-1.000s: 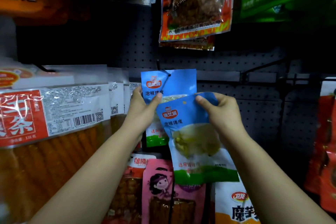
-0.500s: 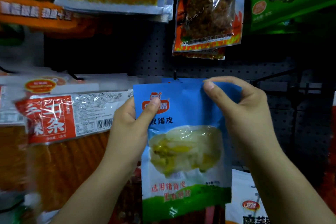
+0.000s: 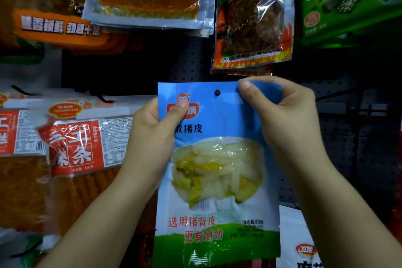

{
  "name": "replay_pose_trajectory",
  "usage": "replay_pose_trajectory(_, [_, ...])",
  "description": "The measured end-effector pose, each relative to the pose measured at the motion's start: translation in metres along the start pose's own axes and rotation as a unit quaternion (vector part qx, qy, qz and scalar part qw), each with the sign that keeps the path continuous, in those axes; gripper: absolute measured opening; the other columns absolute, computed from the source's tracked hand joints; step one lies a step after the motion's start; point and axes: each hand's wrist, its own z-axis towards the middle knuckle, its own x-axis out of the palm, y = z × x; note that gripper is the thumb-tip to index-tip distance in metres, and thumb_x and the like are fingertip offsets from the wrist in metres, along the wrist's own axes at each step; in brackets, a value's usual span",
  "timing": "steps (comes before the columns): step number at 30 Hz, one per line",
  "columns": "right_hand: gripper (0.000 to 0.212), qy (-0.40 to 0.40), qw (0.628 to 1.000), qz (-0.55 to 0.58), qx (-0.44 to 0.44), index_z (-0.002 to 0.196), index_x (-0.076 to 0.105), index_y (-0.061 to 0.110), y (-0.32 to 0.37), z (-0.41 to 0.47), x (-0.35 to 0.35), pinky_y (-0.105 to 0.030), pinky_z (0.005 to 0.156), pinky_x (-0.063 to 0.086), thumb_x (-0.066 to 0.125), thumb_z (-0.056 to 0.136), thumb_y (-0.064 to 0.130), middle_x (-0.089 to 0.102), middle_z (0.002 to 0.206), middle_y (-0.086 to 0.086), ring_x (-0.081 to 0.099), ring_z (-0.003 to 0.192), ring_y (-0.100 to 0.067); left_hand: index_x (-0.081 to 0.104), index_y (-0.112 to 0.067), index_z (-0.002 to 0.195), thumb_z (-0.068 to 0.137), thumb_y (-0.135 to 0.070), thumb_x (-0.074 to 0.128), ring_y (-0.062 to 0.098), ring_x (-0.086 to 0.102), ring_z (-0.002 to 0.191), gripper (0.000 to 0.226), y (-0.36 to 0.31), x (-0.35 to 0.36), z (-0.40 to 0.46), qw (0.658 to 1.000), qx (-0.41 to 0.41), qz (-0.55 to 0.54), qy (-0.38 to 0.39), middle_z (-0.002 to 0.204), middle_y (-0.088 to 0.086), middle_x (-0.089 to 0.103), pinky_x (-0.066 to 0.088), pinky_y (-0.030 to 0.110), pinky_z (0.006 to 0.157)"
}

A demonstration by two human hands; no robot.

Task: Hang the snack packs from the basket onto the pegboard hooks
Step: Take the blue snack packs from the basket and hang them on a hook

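Blue snack pack (image 3: 217, 159) fills the middle of the head camera's view, held upright in front of the dark pegboard (image 3: 178, 61), long axis vertical, printed front toward the camera, hang hole (image 3: 217, 93) near the top edge. Compared with half a second ago, the pack appears larger and higher in the picture, and the hole now shows clear of the fingers. Left hand (image 3: 154, 137) grips the pack's upper left edge, thumb pressed on the red logo. Right hand (image 3: 282, 115) pinches the top right corner, thumb tip just beside the hole. Red flame-printed pack (image 3: 252, 15) hangs just above. Orange strip packs (image 3: 71, 148) hang to the left. White pack (image 3: 302, 243) shows at lower right
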Motion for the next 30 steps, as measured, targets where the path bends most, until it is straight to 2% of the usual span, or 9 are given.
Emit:
replay_pose_trajectory(8, [0.017,-0.022,0.997,-0.031,0.063,0.066,0.07,0.032,-0.031,0.005,0.009,-0.018,0.068,0.05,0.07,0.083,0.028,0.07,0.071,0.024,0.064,0.074,0.006,0.072,-0.023,0.085,0.09,-0.027,0.06,0.018,0.073,0.079,0.013,0.026,-0.003,0.011,0.998,-0.065,0.021,0.006,0.086,0.002,0.076,0.057,0.028,0.062])
replay_pose_trajectory(11, [0.016,-0.043,0.993,-0.032,0.106,0.067,0.07,0.031,-0.049,0.01,0.011,-0.03,0.074,0.056,0.071,0.082,0.031,0.072,0.073,0.014,0.067,0.079,-0.004,0.068,-0.023,0.093,0.086,-0.031,0.064,0.019,0.072,0.085,0.012,0.041,-0.003,0.012,0.995,-0.076,0.06,-0.003,0.09,0.001,0.076,0.058,0.039,0.075])
replay_pose_trajectory(14, [0.015,-0.051,0.99,-0.045,0.124,0.069,0.067,0.029,-0.064,0.015,0.015,-0.033,0.073,0.057,0.07,0.084,0.031,0.071,0.078,0.01,0.069,0.081,-0.011,0.061,-0.025,0.096,0.084,-0.03,0.067,0.02,0.07,0.092,0.014,0.061,-0.006,0.006,0.99,-0.109,0.091,-0.006,0.097,0.0,0.074,0.055,0.048,0.085])
replay_pose_trajectory(18, [0.018,-0.036,0.989,-0.032,0.138,0.078,0.067,0.017,-0.09,0.004,0.011,-0.035,0.066,0.055,0.065,0.088,0.032,0.072,0.079,0.0,0.069,0.075,-0.014,0.06,-0.031,0.101,0.086,-0.033,0.063,0.012,0.068,0.095,0.015,0.087,-0.008,-0.007,0.981,-0.137,0.135,0.004,0.099,-0.009,0.071,0.053,0.033,0.082])
replay_pose_trajectory(20, [0.035,-0.019,0.987,-0.051,0.148,0.069,0.056,0.007,-0.107,-0.011,0.004,-0.031,0.055,0.04,0.062,0.089,0.035,0.057,0.064,-0.007,0.051,0.058,-0.014,0.06,-0.03,0.108,0.089,-0.036,0.059,0.009,0.066,0.098,0.02,0.096,-0.007,-0.007,0.977,-0.141,0.161,0.013,0.103,-0.011,0.07,0.05,0.024,0.077])
replay_pose_trajectory(22, [0.046,-0.004,0.984,-0.068,0.165,0.06,0.039,0.011,-0.119,-0.022,-0.001,-0.024,0.048,0.025,0.061,0.089,0.039,0.035,0.053,-0.001,0.031,0.05,-0.009,0.058,-0.028,0.114,0.09,-0.04,0.055,0.009,0.063,0.102,0.027,0.103,-0.003,-0.003,0.971,-0.148,0.188,0.02,0.109,-0.01,0.067,0.047,0.024,0.077])
replay_pose_trajectory(25, [0.054,-0.004,0.978,-0.083,0.191,0.05,0.028,0.02,-0.13,-0.02,-0.004,-0.015,0.038,0.018,0.061,0.089,0.04,0.026,0.037,0.011,0.023,0.037,-0.003,0.057,-0.027,0.114,0.092,-0.038,0.053,0.009,0.061,0.102,0.024,0.112,0.006,0.007,0.969,-0.165,0.184,0.019,0.11,-0.009,0.066,0.047,0.025,0.079])
replay_pose_trajectory(27, [0.055,-0.011,0.973,-0.101,0.206,0.051,0.028,0.019,-0.138,-0.012,-0.003,-0.019,0.04,0.019,0.062,0.088,0.043,0.024,0.038,0.01,0.022,0.039,-0.005,0.056,-0.028,0.107,0.093,-0.036,0.054,0.007,0.061,0.098,0.017,0.118,0.011,0.014,0.968,-0.179,0.176,0.007,0.105,-0.01,0.065,0.043,0.02,0.069])
replay_pose_trajectory(30, [0.052,-0.018,0.959,-0.134,0.25,0.057,0.033,0.016,-0.153,-0.001,-0.001,-0.027,0.051,0.022,0.06,0.085,0.049,0.029,0.049,0.001,0.026,0.048,-0.016,0.053,-0.028,0.097,0.092,-0.033,0.056,0.01,0.062,0.093,0.008,0.127,0.019,0.024,0.965,-0.212,0.155,-0.02,0.104,-0.004,0.065,0.045,0.021,0.064])
